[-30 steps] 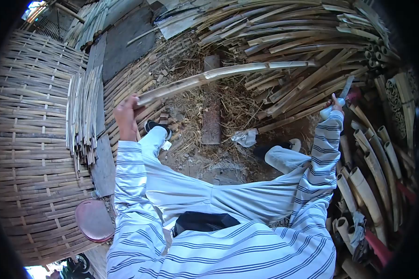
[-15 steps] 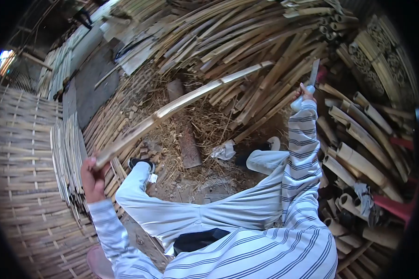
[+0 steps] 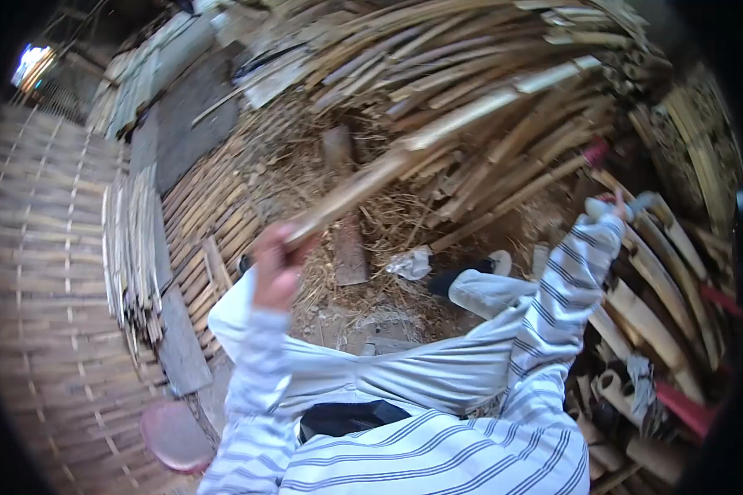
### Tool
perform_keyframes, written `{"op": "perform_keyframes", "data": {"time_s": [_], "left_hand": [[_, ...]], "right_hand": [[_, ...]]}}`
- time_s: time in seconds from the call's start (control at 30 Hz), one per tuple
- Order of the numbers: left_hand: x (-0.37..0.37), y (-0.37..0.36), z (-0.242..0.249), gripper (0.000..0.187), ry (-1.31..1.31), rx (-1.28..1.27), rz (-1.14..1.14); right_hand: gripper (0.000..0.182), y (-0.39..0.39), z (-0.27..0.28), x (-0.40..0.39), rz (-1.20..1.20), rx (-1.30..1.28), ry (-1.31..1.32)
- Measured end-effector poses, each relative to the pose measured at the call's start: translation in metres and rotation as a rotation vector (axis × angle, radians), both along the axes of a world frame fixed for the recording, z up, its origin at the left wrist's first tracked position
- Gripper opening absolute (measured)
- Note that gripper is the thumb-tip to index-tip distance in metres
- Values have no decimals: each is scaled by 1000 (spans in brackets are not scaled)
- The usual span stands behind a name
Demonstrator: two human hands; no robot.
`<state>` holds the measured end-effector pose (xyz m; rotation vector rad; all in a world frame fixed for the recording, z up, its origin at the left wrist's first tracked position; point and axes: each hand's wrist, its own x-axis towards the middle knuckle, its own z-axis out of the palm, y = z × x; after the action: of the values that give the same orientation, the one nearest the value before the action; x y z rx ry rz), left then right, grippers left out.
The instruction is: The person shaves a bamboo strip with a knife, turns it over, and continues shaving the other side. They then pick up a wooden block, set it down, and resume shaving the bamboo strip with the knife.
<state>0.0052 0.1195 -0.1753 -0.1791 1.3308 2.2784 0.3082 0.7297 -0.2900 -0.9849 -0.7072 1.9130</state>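
My left hand (image 3: 277,268), blurred by motion, is closed on the near end of a long split bamboo strip (image 3: 409,148). The strip slants up and to the right, its far end over the bamboo pile. Off to the right, my right hand (image 3: 617,208) is wrapped around the pale handle of a knife (image 3: 596,209); its blade cannot be made out clearly. Below the strip, a short log (image 3: 352,256) lies on the ground among bamboo shavings (image 3: 392,210). A crumpled white wrapper (image 3: 409,264) is near my foot.
Split bamboo (image 3: 446,62) is heaped ahead. Bamboo tubes (image 3: 648,322) and a red plastic piece (image 3: 687,408) are on the right. At left are a woven bamboo mat (image 3: 45,280), a bundle of strips (image 3: 132,264) and a pinkish round object (image 3: 176,436).
My left hand has moved right and inward, carrying the bamboo strip up and to the right. My right hand has swung outward and lower with the knife, whose blade showed clearly before.
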Motion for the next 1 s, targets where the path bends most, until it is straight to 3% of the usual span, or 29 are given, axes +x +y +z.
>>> {"op": "perform_keyframes", "data": {"time_s": [0.03,0.1,0.13,0.17,0.23,0.3,0.37,0.43,0.47,0.5,0.53,0.57,0.6,0.63,0.7,0.8,0.9,0.93,1.0], "left_hand": [[11,50,6,24,-33,112,-42],[5,136,-55,24,-227,274,-132],[18,175,-58,26,-337,460,-153],[12,216,-109,25,-468,462,-194],[23,280,-182,19,-466,393,-202],[35,321,-243,33,-511,136,-241],[45,313,-247,54,-430,-117,-411],[43,285,-237,76,-176,-553,-519],[36,263,-269,89,-23,-491,-547],[32,241,-344,90,140,-383,-510],[32,210,-359,91,179,-680,-379],[21,168,-372,91,181,-848,-415],[9,129,-342,94,91,-1057,-447],[6,96,-366,106,66,-1311,-419],[9,43,-402,123,-206,-1580,-372],[3,-7,-403,134,-236,-1458,-582],[-9,11,-382,137,-271,-1461,-632],[-14,20,-383,136,-390,-1475,-614],[-17,28,-393,135,-307,-1515,-627]], "right_hand": [[47,12,-5,10,4,72,-145],[52,30,-14,25,-26,175,-244],[48,37,-13,31,-48,195,-282],[45,40,-6,36,-63,187,-274],[39,44,6,47,-95,114,-199],[34,45,24,64,-132,40,-96],[31,42,41,86,-174,-20,-45],[30,38,59,97,-199,-51,-37],[30,35,69,103,-192,-58,-13],[29,31,77,103,-171,-54,-2],[28,26,84,103,-156,-45,10],[27,23,93,101,-134,-37,6],[26,20,101,100,-116,-34,4],[26,18,109,96,-95,-30,-2],[24,13,121,88,-56,-23,-14],[22,14,137,76,-10,-9,-41],[19,15,145,68,36,25,-65],[19,18,144,66,60,29,-60],[17,37,133,79,160,12,54]]}}
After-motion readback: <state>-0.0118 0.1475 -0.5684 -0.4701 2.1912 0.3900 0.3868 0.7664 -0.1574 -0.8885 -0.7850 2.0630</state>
